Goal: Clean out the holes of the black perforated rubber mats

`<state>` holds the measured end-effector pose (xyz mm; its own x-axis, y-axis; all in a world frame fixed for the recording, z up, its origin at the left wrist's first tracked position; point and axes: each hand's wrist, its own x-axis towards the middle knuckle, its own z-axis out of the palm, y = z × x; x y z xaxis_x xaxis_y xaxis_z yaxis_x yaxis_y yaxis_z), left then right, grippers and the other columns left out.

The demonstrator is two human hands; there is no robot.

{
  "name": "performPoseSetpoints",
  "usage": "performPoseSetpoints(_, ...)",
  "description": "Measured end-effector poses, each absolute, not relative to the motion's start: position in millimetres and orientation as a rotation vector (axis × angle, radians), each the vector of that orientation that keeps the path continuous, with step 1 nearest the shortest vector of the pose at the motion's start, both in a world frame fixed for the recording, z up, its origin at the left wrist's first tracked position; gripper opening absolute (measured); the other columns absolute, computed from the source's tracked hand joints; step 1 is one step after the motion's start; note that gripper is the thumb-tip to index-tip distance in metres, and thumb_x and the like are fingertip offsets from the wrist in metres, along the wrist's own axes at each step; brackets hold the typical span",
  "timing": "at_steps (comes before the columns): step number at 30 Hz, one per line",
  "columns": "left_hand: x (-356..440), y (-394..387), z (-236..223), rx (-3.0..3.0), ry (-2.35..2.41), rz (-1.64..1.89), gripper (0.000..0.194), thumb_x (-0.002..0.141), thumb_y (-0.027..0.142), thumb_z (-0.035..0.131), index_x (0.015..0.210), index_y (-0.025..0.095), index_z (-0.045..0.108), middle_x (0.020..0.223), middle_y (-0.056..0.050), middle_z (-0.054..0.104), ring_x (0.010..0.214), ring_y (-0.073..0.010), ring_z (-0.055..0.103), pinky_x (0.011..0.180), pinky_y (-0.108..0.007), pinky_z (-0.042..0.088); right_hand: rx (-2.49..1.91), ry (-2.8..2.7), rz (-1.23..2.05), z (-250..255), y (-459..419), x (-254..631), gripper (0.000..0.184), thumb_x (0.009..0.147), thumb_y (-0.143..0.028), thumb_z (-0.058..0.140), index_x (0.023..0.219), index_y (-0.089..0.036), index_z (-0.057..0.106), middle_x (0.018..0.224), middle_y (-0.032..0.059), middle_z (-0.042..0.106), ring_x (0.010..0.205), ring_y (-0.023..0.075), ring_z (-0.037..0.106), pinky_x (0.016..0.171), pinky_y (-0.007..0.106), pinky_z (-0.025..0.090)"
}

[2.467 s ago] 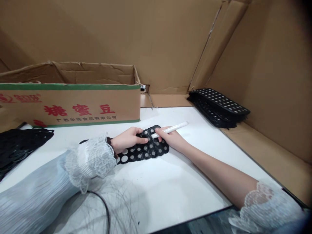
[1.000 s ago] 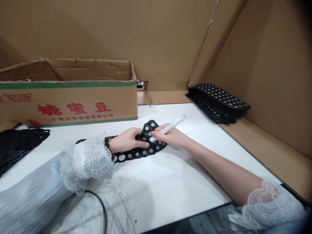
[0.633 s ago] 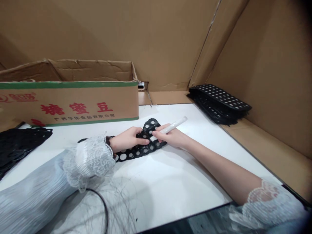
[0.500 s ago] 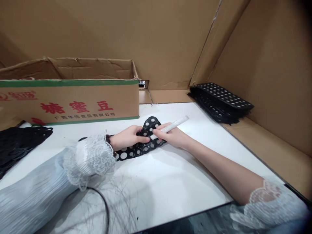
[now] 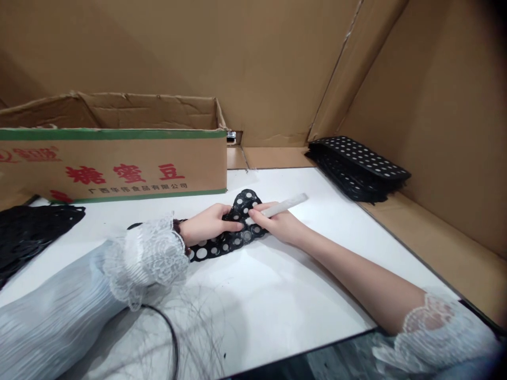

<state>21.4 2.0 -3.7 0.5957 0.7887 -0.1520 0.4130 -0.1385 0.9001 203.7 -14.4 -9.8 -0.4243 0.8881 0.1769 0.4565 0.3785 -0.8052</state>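
A black piece with white dots and a scalloped edge (image 5: 247,237) lies on the white table in front of me. My left hand (image 5: 208,224) grips it from the left, thumb on top, the other fingers partly hidden behind it. In my right hand (image 5: 281,224), a white pen-like stick (image 5: 289,203) is held in a writing grip, slanting up to the right. Its lower tip meets the dotted piece close to my left thumb; I cannot make out whether it leaves a mark.
Behind stands an open cardboard box (image 5: 130,169) with red characters. A pile of black pieces (image 5: 35,232) lies at the left, and a stack of black dotted pieces (image 5: 360,155) at the back right. Cardboard walls (image 5: 257,63) enclose the table (image 5: 253,306).
The upper end of the white stick has tipped slightly lower and to the right as my right hand shifts a little. My left hand and the dotted piece stay almost still.
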Motion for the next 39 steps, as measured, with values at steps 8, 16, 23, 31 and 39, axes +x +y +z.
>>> performPoseSetpoints(8,22,0,-10,1.764,1.021,0.519,0.022,0.069,0.028,0.052,0.084,0.012,0.056,0.084,-0.003,0.061,0.081,-0.0206,0.055,0.071,-0.029,0.041,-1.108,-2.148,0.644,-17,-14,196,0.034,0.082,-0.029,0.035,0.051,-0.017,0.029,0.053,-0.0031,0.033,0.049,0.0076,0.033,0.049,0.023,0.025)
performPoseSetpoints(16,22,3,-6,1.907,0.976,0.5,0.029,0.073,0.035,0.048,0.091,0.013,0.055,0.092,-0.003,0.061,0.085,-0.0205,0.053,0.075,-0.027,0.04,-1.147,-2.147,0.386,-27,-1,189,0.029,0.082,-0.025,0.034,0.054,-0.017,0.036,0.058,-0.0015,0.038,0.054,0.0085,0.038,0.055,0.023,0.028)
performPoseSetpoints(23,10,16,1,2.196,1.051,0.367,0.038,0.072,0.036,0.048,0.103,0.014,0.052,0.102,-0.005,0.059,0.093,-0.0229,0.051,0.084,-0.032,0.037,-1.126,-2.082,0.853,-17,-7,201,0.034,0.082,-0.035,0.034,0.053,-0.017,0.034,0.051,-0.004,0.035,0.049,0.0076,0.035,0.047,0.021,0.027)
performPoseSetpoints(31,11,13,3,2.229,1.018,0.274,0.044,0.066,0.037,0.055,0.104,0.016,0.05,0.098,-0.003,0.06,0.086,-0.0207,0.055,0.074,-0.027,0.041,-1.154,-1.984,0.93,-15,-10,200,0.032,0.077,-0.033,0.04,0.051,-0.016,0.04,0.049,-0.0039,0.041,0.048,0.007,0.038,0.047,0.02,0.029)
performPoseSetpoints(39,13,9,0,1.979,1.023,0.278,0.023,0.064,0.028,0.054,0.083,0.015,0.056,0.076,0.002,0.06,0.067,-0.0143,0.055,0.06,-0.021,0.042,-1.158,-2.028,0.993,-10,-10,201,0.034,0.078,-0.034,0.04,0.05,-0.015,0.043,0.05,-0.0036,0.044,0.049,0.0071,0.04,0.048,0.02,0.03)
